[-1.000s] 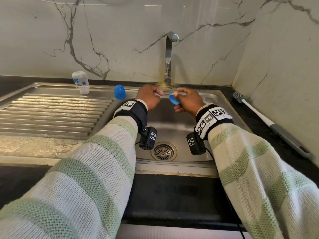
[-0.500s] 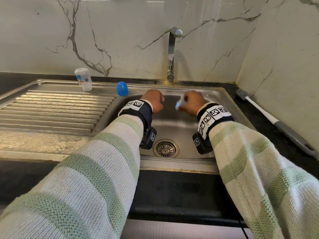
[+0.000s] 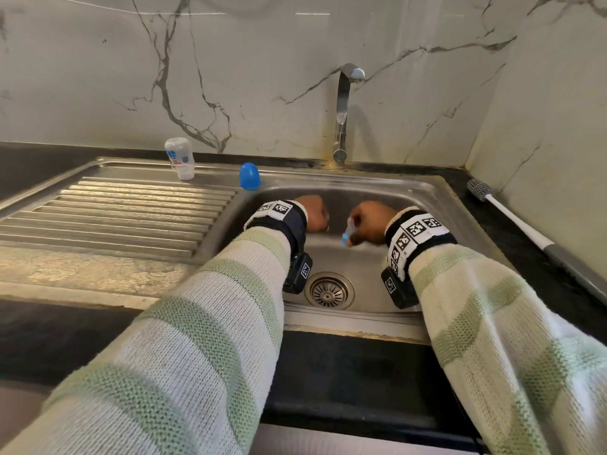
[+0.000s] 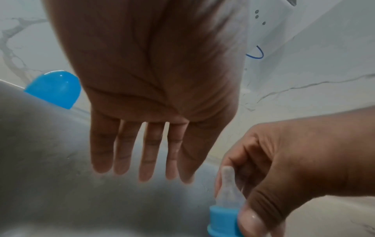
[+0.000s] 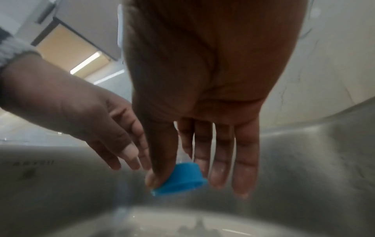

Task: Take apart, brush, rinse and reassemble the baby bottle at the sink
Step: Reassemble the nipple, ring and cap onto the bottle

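Observation:
My right hand (image 3: pixel 368 221) is down in the sink basin (image 3: pixel 437 205) and pinches the blue collar (image 5: pixel 182 178) between thumb and fingers. The clear nipple (image 4: pixel 228 184) sticks out of the collar toward the palm. My left hand (image 3: pixel 313 213) hangs just left of it with straight fingers (image 4: pixel 142 160), holding nothing and not touching the collar. The clear bottle body (image 3: pixel 180 158) stands upside down at the back of the drainboard. The blue dome cap (image 3: pixel 249 176) sits on the sink rim beside it.
The faucet (image 3: pixel 343 110) rises from the back wall above my hands, with no water visible. The drain strainer (image 3: pixel 329 290) lies below my wrists. A long-handled bottle brush (image 3: pixel 512 221) lies on the dark counter to the right, near the marble side wall.
Both hands dropped from just under the faucet spout down into the basin. The left hand opened and drew away from the collar, which the right hand still holds.

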`<state>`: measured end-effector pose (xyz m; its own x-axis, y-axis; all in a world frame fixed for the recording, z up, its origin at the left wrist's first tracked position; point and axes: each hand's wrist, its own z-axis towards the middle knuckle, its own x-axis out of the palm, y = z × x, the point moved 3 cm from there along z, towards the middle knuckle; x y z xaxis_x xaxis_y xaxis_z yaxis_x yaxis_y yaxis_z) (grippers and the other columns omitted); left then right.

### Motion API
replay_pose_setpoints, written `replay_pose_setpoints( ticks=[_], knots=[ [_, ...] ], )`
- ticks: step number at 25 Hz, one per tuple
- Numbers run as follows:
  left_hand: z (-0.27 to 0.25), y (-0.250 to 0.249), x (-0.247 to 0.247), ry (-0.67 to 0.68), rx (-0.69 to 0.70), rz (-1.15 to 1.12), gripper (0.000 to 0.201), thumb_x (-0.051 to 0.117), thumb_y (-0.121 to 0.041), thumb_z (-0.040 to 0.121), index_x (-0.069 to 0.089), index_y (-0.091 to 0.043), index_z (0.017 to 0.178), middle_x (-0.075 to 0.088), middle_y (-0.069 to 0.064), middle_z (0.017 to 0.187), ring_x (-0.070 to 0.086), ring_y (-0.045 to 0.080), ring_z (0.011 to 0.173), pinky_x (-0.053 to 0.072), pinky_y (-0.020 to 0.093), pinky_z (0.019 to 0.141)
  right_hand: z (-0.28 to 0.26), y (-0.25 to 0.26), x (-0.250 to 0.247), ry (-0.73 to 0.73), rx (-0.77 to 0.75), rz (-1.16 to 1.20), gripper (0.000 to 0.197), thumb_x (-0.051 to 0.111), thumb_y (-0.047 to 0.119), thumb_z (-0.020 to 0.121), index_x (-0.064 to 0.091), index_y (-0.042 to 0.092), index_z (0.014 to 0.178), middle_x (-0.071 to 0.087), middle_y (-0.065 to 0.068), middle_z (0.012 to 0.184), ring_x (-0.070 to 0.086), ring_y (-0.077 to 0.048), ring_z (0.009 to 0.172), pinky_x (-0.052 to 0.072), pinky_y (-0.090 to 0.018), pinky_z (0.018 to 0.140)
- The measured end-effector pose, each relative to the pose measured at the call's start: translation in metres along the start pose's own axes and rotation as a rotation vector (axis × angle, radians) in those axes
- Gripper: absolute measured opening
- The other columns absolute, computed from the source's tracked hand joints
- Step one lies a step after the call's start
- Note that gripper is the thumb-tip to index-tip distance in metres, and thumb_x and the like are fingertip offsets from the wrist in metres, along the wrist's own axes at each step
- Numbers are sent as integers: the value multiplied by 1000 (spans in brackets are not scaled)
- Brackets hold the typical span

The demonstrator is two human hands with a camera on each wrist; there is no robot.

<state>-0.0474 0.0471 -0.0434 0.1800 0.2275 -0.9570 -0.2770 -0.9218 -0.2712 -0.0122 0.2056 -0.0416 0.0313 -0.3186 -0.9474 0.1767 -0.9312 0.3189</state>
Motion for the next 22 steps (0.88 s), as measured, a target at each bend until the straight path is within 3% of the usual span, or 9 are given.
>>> replay_pose_setpoints(
  ticks=[1,4,8,11,17,22],
  knots=[
    [1,3,2,23,-11,-1,33,67,-28,84,71,-13,114,70,7,116,64,27,106,50,40,99,-2,2,2,3,9,1,25,83,29,72,62,17,77,57,5,69,56,-19,70,34,-23,55],
    [7,12,4,13,-16,-23,32,68,-27,84,72,-12,111,71,6,112,65,26,103,51,40,98,3,2,-12,-252,-18,160,28,81,28,74,63,13,91,58,1,81,54,-17,73,35,-25,60],
    [7,12,-2,-66,26,-68,21,62,-19,87,74,-11,102,72,6,108,66,25,101,51,39,97,3,4,-1,-111,-3,73,34,83,30,71,66,12,94,60,0,82,58,-19,76,37,-25,62],
    [4,10,-12,-144,28,-137,20,56,-16,88,75,-10,95,73,5,103,67,23,96,54,38,93,-1,8,-11,-238,2,200,33,82,29,72,64,12,95,60,-1,86,56,-19,77,39,-26,65],
    [-10,13,-61,-341,24,-163,30,47,-19,87,75,-9,95,73,7,99,68,25,93,56,37,87,-13,36,-16,-223,-34,161,30,80,30,74,64,14,93,61,-2,89,56,-19,79,39,-27,69],
    [-23,79,-138,-443,-101,-63,31,53,-21,84,75,-6,99,73,11,106,67,30,103,55,34,90,3,75,-16,-255,-99,260,31,79,35,72,65,14,90,67,0,90,63,-19,83,51,-32,75]
  ],
)
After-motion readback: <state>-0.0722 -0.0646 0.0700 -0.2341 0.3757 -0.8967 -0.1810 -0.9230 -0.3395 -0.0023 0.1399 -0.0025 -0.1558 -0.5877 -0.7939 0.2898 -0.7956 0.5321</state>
